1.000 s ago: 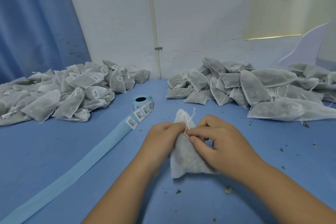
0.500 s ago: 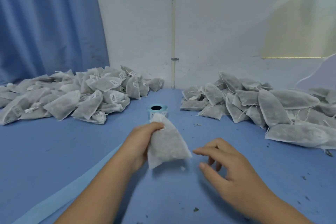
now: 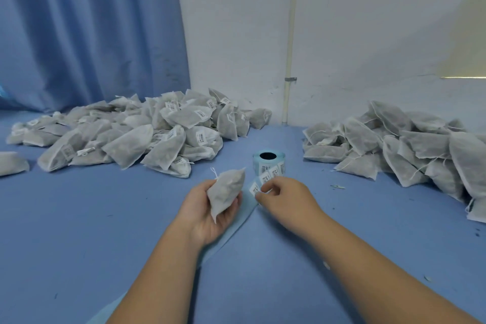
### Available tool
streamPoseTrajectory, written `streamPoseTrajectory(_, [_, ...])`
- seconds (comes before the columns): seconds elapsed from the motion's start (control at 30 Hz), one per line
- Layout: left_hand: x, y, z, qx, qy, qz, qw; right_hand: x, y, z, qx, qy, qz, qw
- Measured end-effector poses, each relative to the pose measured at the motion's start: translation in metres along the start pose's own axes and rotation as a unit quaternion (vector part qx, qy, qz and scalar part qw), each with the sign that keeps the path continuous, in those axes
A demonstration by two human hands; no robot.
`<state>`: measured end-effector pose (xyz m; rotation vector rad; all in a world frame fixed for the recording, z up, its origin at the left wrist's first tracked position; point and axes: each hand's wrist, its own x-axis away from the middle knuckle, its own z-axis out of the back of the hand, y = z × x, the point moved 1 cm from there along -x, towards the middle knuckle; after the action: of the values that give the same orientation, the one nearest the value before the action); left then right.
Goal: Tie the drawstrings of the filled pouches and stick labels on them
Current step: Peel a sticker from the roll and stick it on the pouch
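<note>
A flat blue cloth-covered table (image 3: 79,231) fills the near and middle ground; behind it on the far left hangs a pleated blue curtain (image 3: 92,29), and to the right of that stands a white plastered wall (image 3: 368,21) with a thin pale pipe (image 3: 290,34) running down it; on the far left of the table lies a broad heap of grey filled mesh pouches with white labels on them (image 3: 131,139); on the far right lies a second heap of grey filled pouches with loose white strings (image 3: 394,147), well apart from the first; a long strip of pale blue backing paper (image 3: 234,231) runs from the near left edge up the middle, passing under the left forearm; the two hands are apart but near each other in the middle; the left hand (image 3: 207,213), palm up, grips a small grey filled mesh pouch (image 3: 224,191) raised off the table and tilted, its closed neck pointing far-left with a short white drawstring (image 3: 214,172) sticking out; the right hand (image 3: 286,197), fingers curled, pinches at a white barcode label (image 3: 254,188) on the strip, just right of the pouch; beyond it stands the pale blue roll of labels (image 3: 268,159), between the two heaps.
</note>
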<state>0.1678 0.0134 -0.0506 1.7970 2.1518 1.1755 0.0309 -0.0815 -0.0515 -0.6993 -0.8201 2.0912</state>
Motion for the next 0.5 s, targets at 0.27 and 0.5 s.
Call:
streamPoseTrajectory(0.27, [-0.006, -0.004, 0.000, -0.022, -0.053, 0.025, 0.998, -0.025, 0.000, -0.025, 0.025, 0.035, -0.031, 0.999])
streamPoseTrajectory(0.5, [-0.006, -0.007, 0.001, -0.015, -0.055, 0.017, 0.998, -0.028, 0.002, -0.013, -0.074, 0.001, -0.075, 0.994])
